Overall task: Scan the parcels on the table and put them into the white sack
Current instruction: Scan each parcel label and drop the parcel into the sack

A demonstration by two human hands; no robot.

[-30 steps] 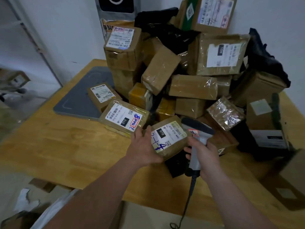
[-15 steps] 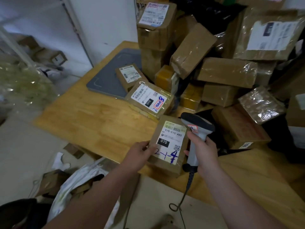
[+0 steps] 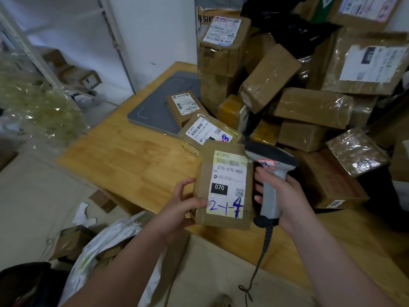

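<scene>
My left hand [image 3: 181, 207] grips a flat brown parcel [image 3: 224, 187] by its lower left edge, lifted above the table's front edge. Its white label faces me, reading 070 with "2-1-4" in blue marker. My right hand [image 3: 285, 200] holds a grey handheld scanner [image 3: 271, 173] just right of the parcel, its dark head over the parcel's top right corner. The white sack [image 3: 106, 247] lies open on the floor at lower left, with cardboard showing inside. A heap of brown parcels [image 3: 309, 107] fills the table's back right.
The wooden table [image 3: 137, 160] carries a grey flat pad [image 3: 155, 109] at its far left, with two labelled parcels [image 3: 208, 134] beside it. The scanner's cable [image 3: 259, 262] hangs off the front edge. Boxes and clear plastic wrap [image 3: 33, 111] lie on the floor at left.
My left hand has lifted the 070 parcel off the pile and brought it toward me, label upright. The scanner stays beside it. My view has turned left and down, showing the sack.
</scene>
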